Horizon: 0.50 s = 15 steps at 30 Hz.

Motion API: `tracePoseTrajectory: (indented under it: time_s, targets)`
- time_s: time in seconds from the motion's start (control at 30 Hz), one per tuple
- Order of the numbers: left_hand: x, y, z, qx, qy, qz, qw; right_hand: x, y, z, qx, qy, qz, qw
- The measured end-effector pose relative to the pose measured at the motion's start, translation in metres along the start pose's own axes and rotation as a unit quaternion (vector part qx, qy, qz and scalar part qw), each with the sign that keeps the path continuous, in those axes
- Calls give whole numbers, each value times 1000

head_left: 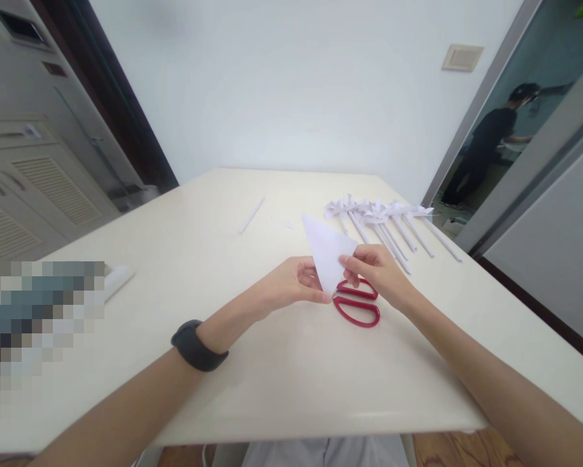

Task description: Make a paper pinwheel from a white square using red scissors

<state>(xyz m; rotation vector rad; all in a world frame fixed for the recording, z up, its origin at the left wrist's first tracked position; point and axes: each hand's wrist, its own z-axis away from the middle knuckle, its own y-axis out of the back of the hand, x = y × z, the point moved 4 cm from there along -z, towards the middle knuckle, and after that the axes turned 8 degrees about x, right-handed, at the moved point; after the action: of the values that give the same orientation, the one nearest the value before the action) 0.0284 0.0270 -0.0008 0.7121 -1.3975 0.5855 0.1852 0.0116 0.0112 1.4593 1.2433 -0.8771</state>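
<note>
A white sheet of paper folded into a triangle (327, 250) is held up just above the cream table (272, 363). My left hand (291, 283) pinches its lower tip, fingers closed. My right hand (379, 272) pinches its right corner, fingers closed as well. Red-handled scissors (356, 305) lie on the table right under both hands, partly hidden by the right hand. A black band (196, 347) sits on my left wrist.
A row of several white paper pinwheels on sticks (393, 224) lies at the back right. A single white stick (251, 215) lies further left. A white object (118, 277) rests near the left edge. A person in black stands beyond the doorway (490, 143).
</note>
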Motion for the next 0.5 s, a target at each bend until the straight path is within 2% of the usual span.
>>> tracePoseTrajectory:
  time_s: [0.23,0.4,0.5]
  targets:
    - [9,-5,4,-36,-8,26,999,-3,-2,4,-19,11,2,1000]
    - [6,13,-1,76,-39,20,996,-3,0,4,-19,32,56,998]
    - [4,17,-3,91,-32,0,995,-4,0,4,-29,42,64,997]
